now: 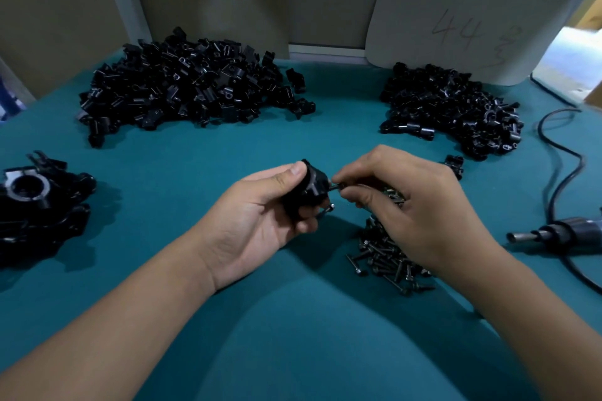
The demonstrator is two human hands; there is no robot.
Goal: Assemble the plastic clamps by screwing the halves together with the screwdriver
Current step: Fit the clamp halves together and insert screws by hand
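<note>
Left hand (pixel 260 208) grips a clamp (pixel 309 189) — right hand (pixel 400 202) pinches its screw (pixel 335 187) (teal table (pixel 195 172)).

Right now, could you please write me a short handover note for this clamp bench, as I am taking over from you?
Left hand grips a black clamp, one screw already sticking out of its lower hole.
Right hand pinches a second screw at the upper hole; it is not yet seated.
Loose screws lie under the right hand.
The powered screwdriver lies untouched at the right on the table.
Loose halves sit in two piles, far left and far right; finished clamps are at the left edge.
Left to do: seat this screw, drive both, continue through the piles.
</note>
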